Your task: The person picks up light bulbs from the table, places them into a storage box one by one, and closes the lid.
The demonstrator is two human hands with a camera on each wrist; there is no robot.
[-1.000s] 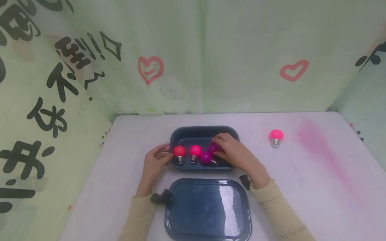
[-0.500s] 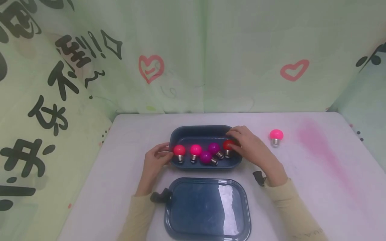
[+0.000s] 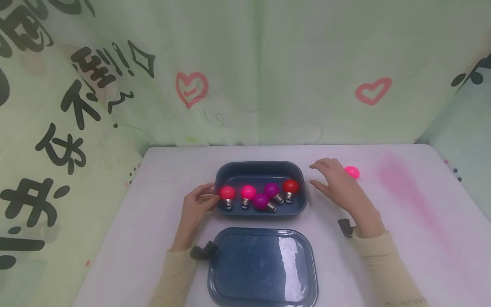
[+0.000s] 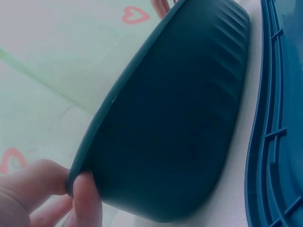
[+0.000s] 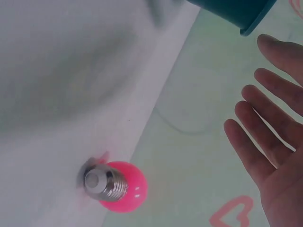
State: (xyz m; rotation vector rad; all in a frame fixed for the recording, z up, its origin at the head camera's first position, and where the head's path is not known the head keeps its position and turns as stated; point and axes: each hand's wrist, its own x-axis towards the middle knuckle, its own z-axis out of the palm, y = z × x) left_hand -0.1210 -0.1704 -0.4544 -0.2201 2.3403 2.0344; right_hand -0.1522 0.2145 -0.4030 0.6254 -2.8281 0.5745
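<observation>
My left hand [image 3: 194, 209] pinches the left end of a dark blue box [image 3: 238, 174] by its rim. In the left wrist view, the thumb and a finger sit on either side of that rim, at the box's near end [image 4: 161, 113]. Several small round light bulbs lie in the box: a red-pink bulb [image 3: 227, 192], a pink bulb [image 3: 248, 191], two purple bulbs [image 3: 271, 189] and a red bulb [image 3: 290, 185]. To the box's right, my right hand [image 3: 339, 183] is in the air, fingers spread and holding nothing. Partly behind it is another pink bulb [image 3: 352, 172], standing on its own.
A dark blue lid [image 3: 249, 268] lies flat in front of the box, between my forearms. The white table [image 3: 406, 256] has a pink stain on its right side. Pale green curtains [image 3: 307, 51] with drawn hearts and black writing hang behind and at the sides.
My right hand has let go of the red bulb at the right end inside the box, then moved right, out toward the lone pink bulb. The left hand has stayed on the rim.
</observation>
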